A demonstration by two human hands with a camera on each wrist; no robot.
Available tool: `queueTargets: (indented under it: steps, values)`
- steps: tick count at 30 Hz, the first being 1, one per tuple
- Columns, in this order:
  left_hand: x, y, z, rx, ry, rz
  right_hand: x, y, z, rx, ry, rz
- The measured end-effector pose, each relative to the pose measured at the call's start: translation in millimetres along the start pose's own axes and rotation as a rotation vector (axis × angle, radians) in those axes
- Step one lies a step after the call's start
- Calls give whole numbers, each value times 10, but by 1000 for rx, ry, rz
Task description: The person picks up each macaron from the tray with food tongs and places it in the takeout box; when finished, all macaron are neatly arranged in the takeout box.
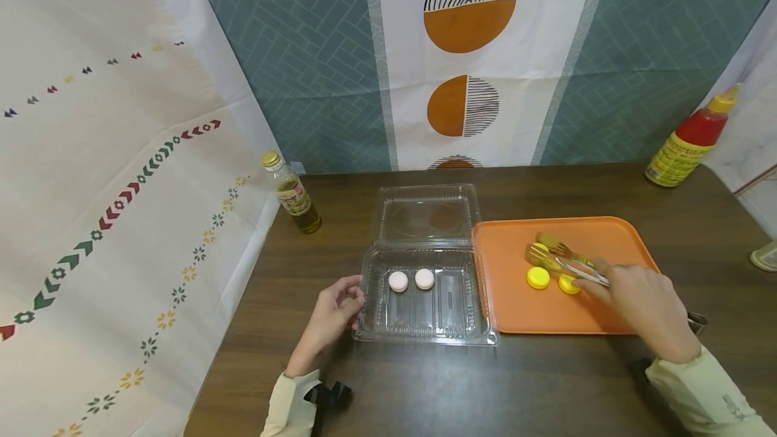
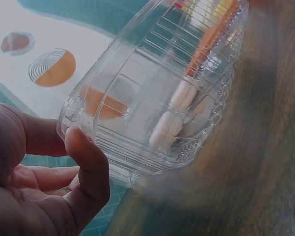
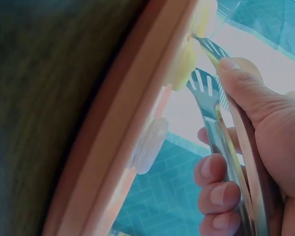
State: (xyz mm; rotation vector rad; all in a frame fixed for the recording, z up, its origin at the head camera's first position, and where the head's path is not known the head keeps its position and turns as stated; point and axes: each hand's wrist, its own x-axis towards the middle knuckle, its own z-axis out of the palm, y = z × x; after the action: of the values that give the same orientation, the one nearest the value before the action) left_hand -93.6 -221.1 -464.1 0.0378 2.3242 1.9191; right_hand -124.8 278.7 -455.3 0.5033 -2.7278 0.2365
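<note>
The person's right hand (image 1: 646, 305) is hovering over the orange tray (image 1: 522, 312) from the four o'clock side, its back turned upward. Its fingers are wrapping around metal tongs (image 1: 581, 272), the thumb pressing one arm and the fingertips bracing the other, and the forked tips are standing somewhat apart. The tongs are pointing between nine and ten o'clock, right among the yellow cookies (image 1: 537, 278); I cannot tell whether they are pinching one.

The left hand (image 1: 334, 309) is resting at nine o'clock of the clear box (image 1: 419, 340), thumb and finger closing narrowly on its rim while the other fingers are curling loosely below.

The tray is holding at least three yellow cookies, clustering around its middle. At its nine o'clock side the box is lying open, its lid (image 1: 427, 214) folding back toward twelve. Two pale cookies (image 1: 398, 281) are sitting side by side in the base, toward eleven and twelve o'clock.

Farther out on the brown table (image 1: 413, 390), an oil bottle (image 1: 294, 197) is standing at the box's ten o'clock, and a squeeze bottle (image 1: 682, 143) is standing between one and two from the tray.
</note>
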Motion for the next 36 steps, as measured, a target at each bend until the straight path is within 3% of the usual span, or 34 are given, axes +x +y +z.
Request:
queueTargets:
  steps: [9,18,29,36]
  values:
    - [1,-7,8,-17,18,0,89,-85,-52,14,56,-37]
    - [-4,-14,3,-13,4,16,151,-244,-73,50,157,-155]
    - [9,-5,-4,-9,-14,36,215,-428,-67,40,190,-213]
    - [12,-13,-8,3,-19,33,227,-538,-13,57,161,-258]
